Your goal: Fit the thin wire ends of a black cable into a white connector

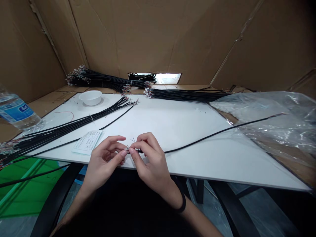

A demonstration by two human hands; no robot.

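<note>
A black cable (204,137) runs from my hands to the right, its far frayed end over the plastic bag. Near its stripped end, my right hand (150,159) pinches it between thumb and fingers. Thin loose wires (133,140) stick up there. The thumb and a finger of my left hand (107,159) close on the small wire ends just beside the right fingertips; the index finger is raised. Both hands are over the front edge of the white board (195,164). Left of them lies a paper label (87,142) with printed text.
A cable bundle (71,126) lies at the left, a white bowl (90,97) behind it. More bundles (98,79) (185,94) lie along the cardboard wall (148,36). A water bottle (18,110) stands far left; a clear plastic bag (274,115) covers the right side.
</note>
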